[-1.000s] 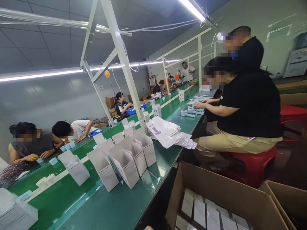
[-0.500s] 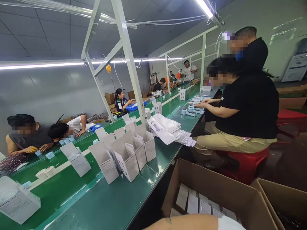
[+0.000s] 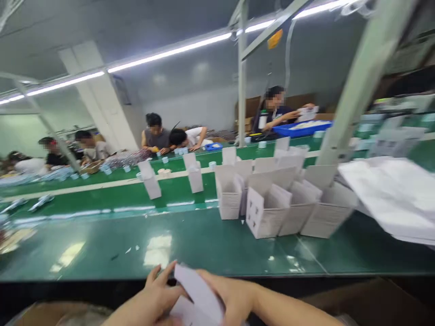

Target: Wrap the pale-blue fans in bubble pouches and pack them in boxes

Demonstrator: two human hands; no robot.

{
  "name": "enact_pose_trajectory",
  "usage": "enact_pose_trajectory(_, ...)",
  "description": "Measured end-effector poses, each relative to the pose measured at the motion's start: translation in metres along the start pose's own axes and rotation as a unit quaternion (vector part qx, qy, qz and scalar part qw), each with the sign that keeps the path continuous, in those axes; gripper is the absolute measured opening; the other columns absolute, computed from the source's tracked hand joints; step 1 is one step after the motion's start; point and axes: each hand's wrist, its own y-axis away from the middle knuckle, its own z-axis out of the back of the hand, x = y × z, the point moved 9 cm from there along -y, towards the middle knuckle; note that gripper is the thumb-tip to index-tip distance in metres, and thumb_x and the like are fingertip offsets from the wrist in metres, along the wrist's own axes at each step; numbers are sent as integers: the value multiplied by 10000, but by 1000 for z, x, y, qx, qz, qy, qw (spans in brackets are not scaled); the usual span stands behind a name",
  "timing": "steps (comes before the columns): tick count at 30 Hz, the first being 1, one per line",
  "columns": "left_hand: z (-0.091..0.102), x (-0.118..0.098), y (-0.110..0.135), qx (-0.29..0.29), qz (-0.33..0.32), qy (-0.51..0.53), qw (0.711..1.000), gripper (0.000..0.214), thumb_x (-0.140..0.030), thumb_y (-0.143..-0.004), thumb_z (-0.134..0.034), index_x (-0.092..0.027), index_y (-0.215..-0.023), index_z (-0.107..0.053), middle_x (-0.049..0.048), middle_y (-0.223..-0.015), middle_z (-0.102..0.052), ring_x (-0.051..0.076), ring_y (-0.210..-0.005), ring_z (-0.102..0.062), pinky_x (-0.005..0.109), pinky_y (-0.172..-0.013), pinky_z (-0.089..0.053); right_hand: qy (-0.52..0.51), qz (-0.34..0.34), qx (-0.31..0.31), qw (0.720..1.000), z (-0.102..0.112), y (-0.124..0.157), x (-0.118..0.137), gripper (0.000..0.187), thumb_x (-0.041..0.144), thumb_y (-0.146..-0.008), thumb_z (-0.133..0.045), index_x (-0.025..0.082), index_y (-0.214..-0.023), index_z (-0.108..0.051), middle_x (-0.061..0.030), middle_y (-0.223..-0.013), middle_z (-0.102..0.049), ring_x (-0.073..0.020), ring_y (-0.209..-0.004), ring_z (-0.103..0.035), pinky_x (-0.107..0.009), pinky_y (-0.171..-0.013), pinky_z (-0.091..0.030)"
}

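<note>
Both my hands are low at the bottom edge, in front of the green table's (image 3: 190,244) near rim. Between them is a flat white carton (image 3: 200,296), blurred by motion. My left hand (image 3: 152,296) has its fingers spread against the carton's left side. My right hand (image 3: 234,299) is curled around the carton from the right. A cluster of open white boxes (image 3: 272,203) stands on the table beyond my hands.
A stack of white flat cartons (image 3: 394,194) lies at the right. A slanted metal post (image 3: 360,86) rises at the right. Single white boxes (image 3: 151,181) stand on the green belt. Several people sit along the far side, one by a blue tray (image 3: 299,129). Brown cardboard (image 3: 50,312) shows below.
The view has swung left to face the table. Both my hands have come into view with a white carton between them.
</note>
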Motion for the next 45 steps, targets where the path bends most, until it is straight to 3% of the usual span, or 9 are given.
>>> enact_pose_trajectory(3,17,-2,-6,68,-33,140,987,397,-516,-728,-772,-325,-1074,-749,64,-1273,-680,355,-1467,-288,588,-1195,-24,-22,19,-46,999,23,14,21,1205,432,-364,-941,191,-1414,-401,-106,-1353,-505,-338,-1233,-480,-477,-1097,-347)
enact_pose_trajectory(6,43,21,-20,-72,-80,381,918,626,-552,-662,-816,-303,-1221,-683,97,-1473,-518,347,-1410,-390,498,-1165,-257,-62,46,-52,996,35,18,43,1099,481,-501,-878,186,-1427,-366,-109,-1307,-522,-313,-1173,-518,-462,-1021,-416)
enact_pose_trajectory(11,-12,47,-50,-74,-35,622,779,866,-469,-605,-883,-274,-1373,-531,167,-1381,-580,310,-1148,-623,380,-888,-503,-115,75,17,990,27,3,47,1135,427,-543,-864,177,-1476,-268,-101,-1222,-552,-251,-1049,-592,-364,-884,-497)
enact_pose_trajectory(18,-27,67,-49,-203,140,576,779,617,-280,-573,-893,-164,-1141,-682,88,-919,-738,159,-688,-648,263,-647,-467,42,45,-103,993,34,11,33,1115,517,-671,-789,220,-1528,-141,-181,-1411,-459,-299,-1188,-573,-493,-1008,-459)
enact_pose_trajectory(25,-12,57,-31,-310,84,570,756,377,-395,-714,-810,-158,-1000,-743,47,-857,-740,145,-751,-618,247,-709,-460,440,145,-312,830,6,34,109,714,191,-781,-692,261,-1413,-367,-196,-1445,-381,-351,-1260,-506,-510,-989,-492)
enact_pose_trajectory(30,-15,49,-38,-190,15,678,710,286,-407,-726,-815,-157,-829,-723,103,-1151,-712,181,-888,-653,277,-780,-475,335,181,-251,890,10,30,126,532,102,-676,-660,234,-1162,-487,-140,-1273,-471,-238,-1068,-596,-340,-843,-542)
enact_pose_trajectory(35,-35,25,-46,-45,-40,728,683,644,-354,-659,-873,-272,-1244,-616,101,-1362,-595,244,-1110,-622,347,-909,-471,250,194,-152,936,22,33,122,578,130,-588,-696,257,-1123,-516,-76,-1157,-529,-253,-1117,-545,-351,-871,-500)
enact_pose_trajectory(39,-41,2,-34,-14,-51,682,729,619,-390,-796,-766,-283,-1369,-558,94,-1328,-619,228,-1122,-617,311,-910,-463,178,170,-128,961,29,43,121,578,226,-639,-731,270,-1181,-536,-88,-1242,-501,-275,-1174,-524,-389,-919,-478)
enact_pose_trajectory(45,-26,-20,-14,-65,-59,719,690,466,-444,-831,-711,-357,-1284,-639,34,-1435,-558,251,-1227,-576,368,-993,-464,133,186,-104,968,19,49,145,660,331,-689,-736,293,-1303,-496,-106,-1315,-452,-299,-1267,-466,-417,-990,-448)
